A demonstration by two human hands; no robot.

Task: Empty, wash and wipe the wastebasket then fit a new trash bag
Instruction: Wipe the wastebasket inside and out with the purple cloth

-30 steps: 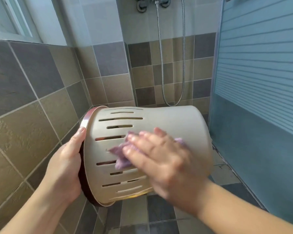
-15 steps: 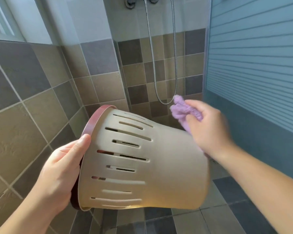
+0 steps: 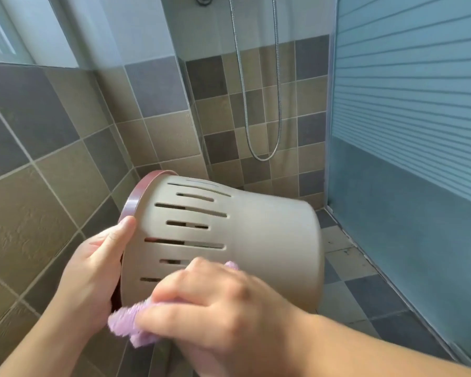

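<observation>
A beige slotted wastebasket (image 3: 261, 240) with a dark red rim is held on its side in the air, its mouth turned left and its base to the right. My left hand (image 3: 93, 270) grips the rim, thumb lying across the slotted wall. My right hand (image 3: 218, 308) holds a lilac cloth (image 3: 128, 322) and presses it against the lower near side of the basket. The inside of the basket is hidden.
Brown and grey tiled walls close in at the left and back. A metal shower hose (image 3: 256, 104) hangs on the back wall. A frosted glass screen (image 3: 408, 131) stands at the right. Tiled floor (image 3: 365, 295) lies below.
My right hand has swung the cloth from the far upper side of the basket down to its lower near side. The basket has tilted a little in my left hand.
</observation>
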